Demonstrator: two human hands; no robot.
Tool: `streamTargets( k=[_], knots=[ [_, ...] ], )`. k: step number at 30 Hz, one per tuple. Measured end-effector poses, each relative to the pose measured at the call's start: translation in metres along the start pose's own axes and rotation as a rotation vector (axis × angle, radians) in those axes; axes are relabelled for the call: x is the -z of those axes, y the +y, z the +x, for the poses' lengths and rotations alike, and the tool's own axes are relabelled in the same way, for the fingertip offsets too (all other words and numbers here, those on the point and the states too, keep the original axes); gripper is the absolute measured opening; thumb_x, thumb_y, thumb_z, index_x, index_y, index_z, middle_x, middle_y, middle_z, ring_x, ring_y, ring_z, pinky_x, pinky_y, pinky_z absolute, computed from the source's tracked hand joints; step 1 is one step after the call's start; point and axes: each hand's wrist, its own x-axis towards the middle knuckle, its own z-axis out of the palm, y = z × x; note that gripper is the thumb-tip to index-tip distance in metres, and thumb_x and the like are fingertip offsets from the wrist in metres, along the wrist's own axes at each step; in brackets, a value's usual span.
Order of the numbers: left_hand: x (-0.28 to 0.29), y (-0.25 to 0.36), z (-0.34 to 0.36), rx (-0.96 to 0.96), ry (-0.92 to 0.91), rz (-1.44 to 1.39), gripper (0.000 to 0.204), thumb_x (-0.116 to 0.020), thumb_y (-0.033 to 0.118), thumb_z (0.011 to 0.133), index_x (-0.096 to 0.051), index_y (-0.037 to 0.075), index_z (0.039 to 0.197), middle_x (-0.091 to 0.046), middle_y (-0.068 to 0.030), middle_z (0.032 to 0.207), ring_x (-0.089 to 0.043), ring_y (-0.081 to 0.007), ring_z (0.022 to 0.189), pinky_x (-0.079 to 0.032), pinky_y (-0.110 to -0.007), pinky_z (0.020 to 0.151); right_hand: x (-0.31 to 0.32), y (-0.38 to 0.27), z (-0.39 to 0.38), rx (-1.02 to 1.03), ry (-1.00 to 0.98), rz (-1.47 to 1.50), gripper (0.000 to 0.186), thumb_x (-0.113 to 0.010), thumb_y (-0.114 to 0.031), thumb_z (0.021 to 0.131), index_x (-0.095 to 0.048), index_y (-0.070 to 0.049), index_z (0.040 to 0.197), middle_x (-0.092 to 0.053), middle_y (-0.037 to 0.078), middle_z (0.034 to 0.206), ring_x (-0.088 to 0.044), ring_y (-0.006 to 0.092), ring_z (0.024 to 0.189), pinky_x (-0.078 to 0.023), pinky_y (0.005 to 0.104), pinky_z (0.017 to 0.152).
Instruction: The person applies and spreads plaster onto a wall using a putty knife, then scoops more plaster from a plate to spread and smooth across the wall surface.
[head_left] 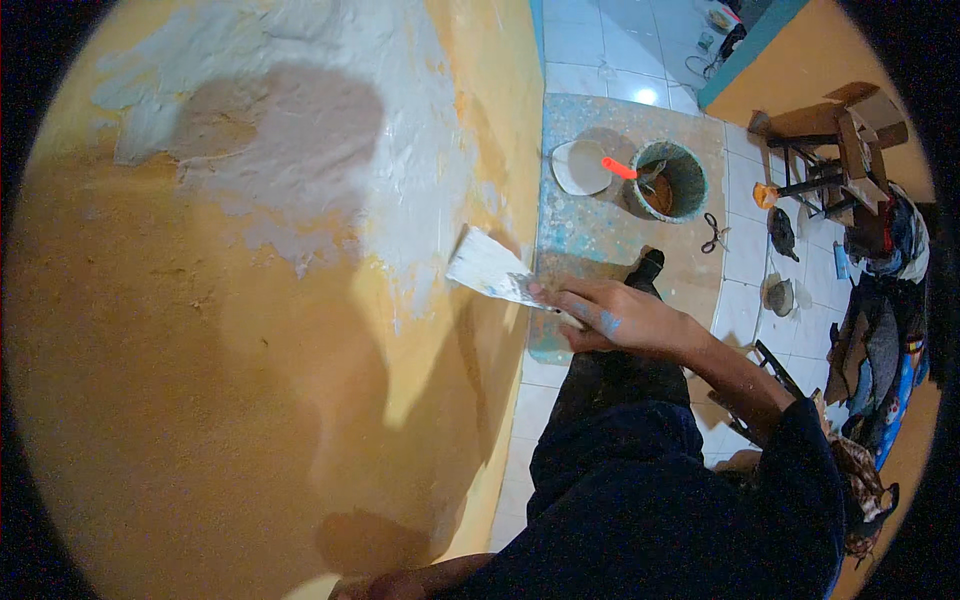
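My right hand [610,318] grips the handle of a wide putty knife [487,268], its white-coated blade pressed against the orange wall [200,380] at the lower edge of a patch of white filler [370,130]. Paint smears show on my fingers. My left hand [365,585] is at the bottom edge of the view, low against the wall; only part of it shows and its fingers cannot be made out.
On a speckled board [600,230] on the white tiled floor stand a round white lid [580,167] and a bucket [670,180] holding a tool with an orange handle. Scissors [712,232], a wooden stool [840,140] and heaped clothes [880,340] lie at the right.
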Motion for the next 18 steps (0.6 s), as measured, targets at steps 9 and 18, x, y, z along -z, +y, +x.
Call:
streamTargets(
  k=[9,18],
  knots=[
    [0.004,-0.004,0.003,0.042,-0.032,-0.026,0.029,-0.047,0.022,0.101,-0.040,0.008,0.126,-0.051,-0.0043,0.057,-0.048,-0.0185,0.047,-0.049,-0.037,0.062,0.088,-0.001,0.034,0.194,-0.023,-0.404,0.073,-0.064,-0.009,0.081,-0.034,-0.009,0.147,-0.057,0.016,0.095,-0.064,0.0312,0.080,-0.056,0.0391,0.069],
    [0.009,-0.010,0.004,0.013,-0.136,-0.112,0.036,-0.047,0.026,0.102,-0.037,0.004,0.128,-0.052,-0.0034,0.058,-0.047,-0.0166,0.043,-0.041,-0.029,0.041,0.066,0.052,0.028,0.186,-0.278,-0.583,0.084,-0.066,-0.007,0.078,-0.027,-0.008,0.152,-0.056,0.011,0.094,-0.061,0.0262,0.077,-0.054,0.0361,0.063]
  ],
)
